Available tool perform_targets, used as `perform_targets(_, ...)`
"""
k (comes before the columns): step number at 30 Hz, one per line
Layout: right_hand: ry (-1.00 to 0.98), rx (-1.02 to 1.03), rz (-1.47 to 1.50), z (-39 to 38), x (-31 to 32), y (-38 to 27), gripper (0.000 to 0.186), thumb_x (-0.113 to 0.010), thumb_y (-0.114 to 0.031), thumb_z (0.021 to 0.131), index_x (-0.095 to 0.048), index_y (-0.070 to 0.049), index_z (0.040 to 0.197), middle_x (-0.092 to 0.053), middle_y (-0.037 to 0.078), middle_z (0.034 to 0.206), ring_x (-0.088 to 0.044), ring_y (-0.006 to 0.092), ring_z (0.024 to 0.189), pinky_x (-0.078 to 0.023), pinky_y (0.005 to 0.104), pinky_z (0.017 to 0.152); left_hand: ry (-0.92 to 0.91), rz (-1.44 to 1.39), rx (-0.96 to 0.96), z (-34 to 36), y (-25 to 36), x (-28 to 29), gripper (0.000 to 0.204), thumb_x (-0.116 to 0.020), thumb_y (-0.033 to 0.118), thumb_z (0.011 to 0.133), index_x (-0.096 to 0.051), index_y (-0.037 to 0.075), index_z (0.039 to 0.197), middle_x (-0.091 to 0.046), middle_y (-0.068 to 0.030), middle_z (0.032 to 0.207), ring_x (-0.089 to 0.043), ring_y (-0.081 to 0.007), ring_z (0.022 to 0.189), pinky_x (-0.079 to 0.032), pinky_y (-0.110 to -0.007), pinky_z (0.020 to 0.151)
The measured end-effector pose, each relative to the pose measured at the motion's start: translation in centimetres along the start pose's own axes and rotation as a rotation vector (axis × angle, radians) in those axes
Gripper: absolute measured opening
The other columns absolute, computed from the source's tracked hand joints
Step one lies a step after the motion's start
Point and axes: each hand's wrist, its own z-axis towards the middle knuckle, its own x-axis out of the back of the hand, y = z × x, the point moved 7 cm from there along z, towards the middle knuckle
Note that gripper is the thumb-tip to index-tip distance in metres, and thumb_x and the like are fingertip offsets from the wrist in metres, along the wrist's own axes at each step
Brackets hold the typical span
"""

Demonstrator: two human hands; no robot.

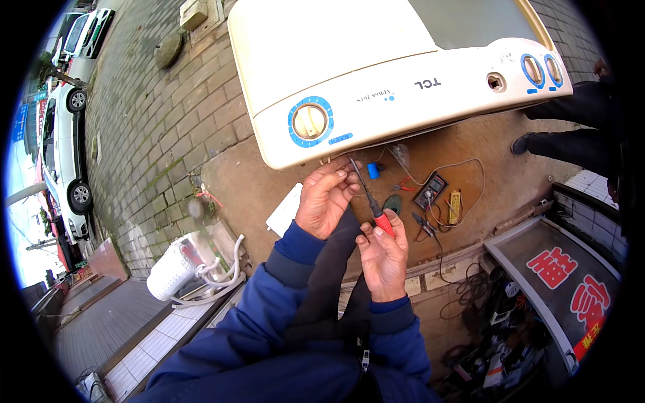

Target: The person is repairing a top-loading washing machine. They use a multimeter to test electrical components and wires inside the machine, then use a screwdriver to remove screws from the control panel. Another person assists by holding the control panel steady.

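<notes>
My right hand [383, 260] is closed round the red grip of a screwdriver [368, 192], its dark shaft slanting up and left. Beside the shaft's tip, my left hand [325, 201] has thumb and fingers pinched together; what lies in them is too small to make out. Both hands are just below the front edge of a cream washing machine [349, 111], whose panel carries a blue-ringed knob [310, 122] at left and two smaller knobs at right. A small blue cylinder [373, 170] stands beyond the screwdriver. The machine's underside is hidden.
On the ground to the right lie a multimeter [431, 191] with leads, red-handled pliers [403, 185] and a yellow piece [455, 207]. A white basket [171, 271] with grey hoses stands lower left. A framed sign [554, 269] leans at right. Another person's legs [571, 144] are at the upper right.
</notes>
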Motion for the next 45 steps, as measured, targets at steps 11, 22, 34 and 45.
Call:
perform_targets(11, -0.113, -0.071, -0.016, -0.1, -0.5, 0.1, 0.027, -0.068, -0.015, 0.103, -0.059, -0.001, 0.125, -0.067, 0.008, 0.098, -0.066, 0.0181, 0.082, -0.053, 0.0317, 0.069, -0.004, 0.008, -0.014, -0.1, -0.1, -0.1, 0.039, -0.056, -0.001, 0.100, -0.056, -0.010, 0.137, -0.066, -0.0179, 0.124, -0.063, -0.0143, 0.094, -0.054, -0.031, 0.086)
perform_targets(22, -0.257, -0.205, 0.045, -0.1, -0.6, 1.4, 0.037, -0.068, -0.017, 0.104, -0.054, 0.002, 0.132, -0.065, 0.013, 0.104, -0.064, 0.0177, 0.080, -0.055, 0.0314, 0.064, 0.017, 0.011, -0.030, -0.2, -0.1, -0.1, 0.036, -0.057, 0.002, 0.101, -0.057, -0.009, 0.135, -0.068, -0.0177, 0.121, -0.065, -0.0144, 0.093, -0.056, -0.031, 0.086)
perform_targets(34, -0.114, 0.138, -0.217, 0.4, 0.1, -1.2, 0.038, -0.063, -0.027, 0.108, -0.053, 0.001, 0.132, -0.065, 0.013, 0.104, -0.068, 0.0181, 0.075, -0.054, 0.0299, 0.061, 0.079, -0.010, -0.049, 0.2, -0.5, 0.3, 0.025, -0.062, 0.010, 0.104, -0.064, -0.004, 0.124, -0.069, -0.0154, 0.115, -0.064, -0.0140, 0.089, -0.056, -0.030, 0.082)
perform_targets(45, -0.110, 0.040, -0.163, 0.6, 0.1, -1.7, 0.031, -0.067, -0.012, 0.102, -0.057, 0.003, 0.127, -0.065, 0.009, 0.096, -0.066, 0.0162, 0.079, -0.054, 0.0296, 0.065, 0.116, -0.029, -0.074, 0.4, -1.0, 0.1, 0.021, -0.064, 0.013, 0.104, -0.066, 0.000, 0.120, -0.070, -0.0112, 0.112, -0.063, -0.0133, 0.086, -0.055, -0.029, 0.077)
